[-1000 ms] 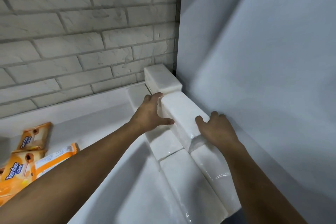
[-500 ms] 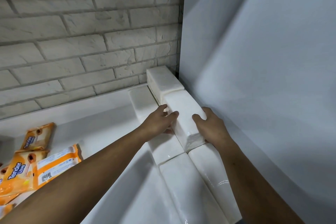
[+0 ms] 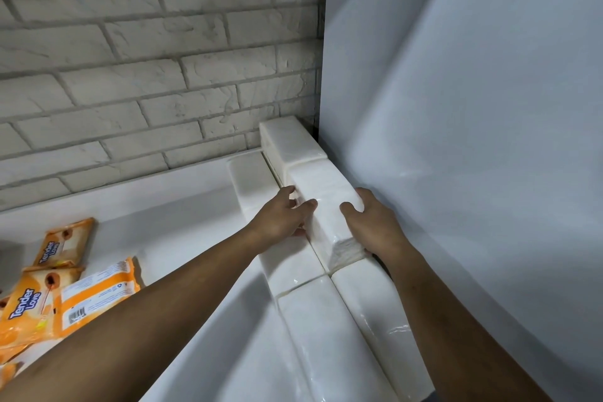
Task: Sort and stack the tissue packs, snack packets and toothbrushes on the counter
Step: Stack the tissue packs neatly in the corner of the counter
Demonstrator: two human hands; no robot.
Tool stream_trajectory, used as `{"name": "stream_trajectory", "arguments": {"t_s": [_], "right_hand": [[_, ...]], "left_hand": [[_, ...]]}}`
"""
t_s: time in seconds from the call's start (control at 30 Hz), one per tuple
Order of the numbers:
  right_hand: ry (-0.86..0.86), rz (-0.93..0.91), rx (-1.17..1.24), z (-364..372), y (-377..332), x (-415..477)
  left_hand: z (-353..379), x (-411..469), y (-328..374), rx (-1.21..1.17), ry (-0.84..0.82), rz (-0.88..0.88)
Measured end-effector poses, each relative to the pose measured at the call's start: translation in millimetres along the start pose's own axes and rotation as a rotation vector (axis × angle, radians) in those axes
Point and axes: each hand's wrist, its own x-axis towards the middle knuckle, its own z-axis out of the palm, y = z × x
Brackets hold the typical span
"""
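A white tissue pack (image 3: 326,202) lies on top of a row of white tissue packs (image 3: 329,333) along the right wall. My left hand (image 3: 280,217) grips its left side and my right hand (image 3: 372,222) grips its right side. Behind it, another white tissue pack (image 3: 288,143) sits in the corner on the upper layer. Orange "Tender Love" packets (image 3: 42,300) lie in a loose pile at the far left of the white counter (image 3: 169,209). No toothbrushes are in view.
A grey brick wall (image 3: 146,59) runs behind the counter. A smooth white panel (image 3: 473,140) stands close on the right, touching the tissue row. Bare counter lies between the orange packets and the tissue packs.
Both hands have slid the upper tissue pack back toward the corner pack. My left hand shifted from the pack's top to its left side, and my right hand closed on the right side.
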Motion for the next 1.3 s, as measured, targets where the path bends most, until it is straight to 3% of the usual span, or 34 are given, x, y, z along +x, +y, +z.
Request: {"name": "stream_trajectory", "arguments": {"t_s": [0.53,0.67,0.83,1.1,1.3], "right_hand": [[-0.074,-0.043,-0.214,5,3,3],[0.081,-0.08,-0.506,5,-4,-3],[0.292,-0.352,-0.617,25,-42,-11],[0.186,-0.587,-0.515,115,-118,-33],[0.052,-0.656,-0.488,206,-174,-70]], "left_hand": [[-5,-7,6,0.033,0.057,-0.05],[-30,-15,11,0.049,0.132,-0.015],[-79,-35,8,0.166,0.276,0.075],[-168,-106,-19,0.453,0.51,0.174],[-253,-172,-52,0.578,0.63,0.11]]}}
